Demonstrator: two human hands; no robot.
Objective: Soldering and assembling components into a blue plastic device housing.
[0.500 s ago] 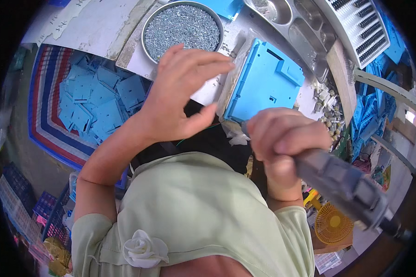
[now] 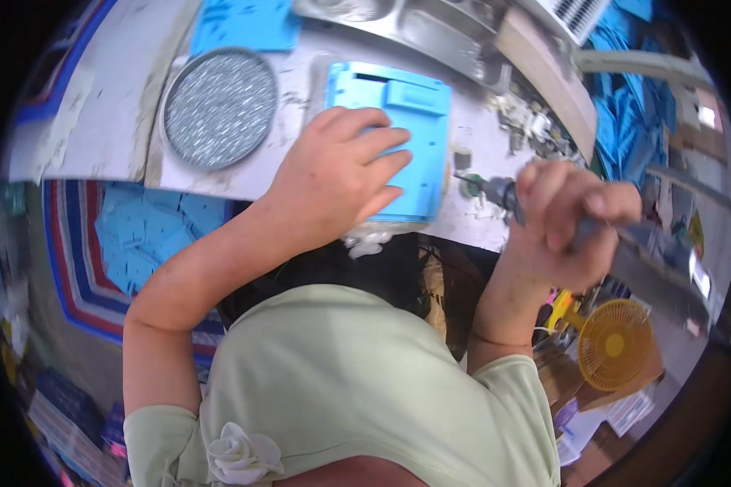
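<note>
My left hand (image 2: 337,174) lies palm down on a light blue plastic panel (image 2: 398,122) that rests on the grey worktable (image 2: 97,122), fingers spread over its lower left part. My right hand (image 2: 573,223) is closed around the grip of a grey power screwdriver (image 2: 503,195). The tool's tip points left toward the panel's right edge, a short way off it.
A round metal tray of small screws (image 2: 219,108) sits left of the panel. A steel sink (image 2: 430,28) lies behind it. A striped bag of blue plastic parts (image 2: 150,231) is below the table at left. A yellow fan (image 2: 615,345) stands at lower right.
My left hand has come down from above the screw tray onto the blue panel. My right hand has swung the screwdriver up and left toward the panel.
</note>
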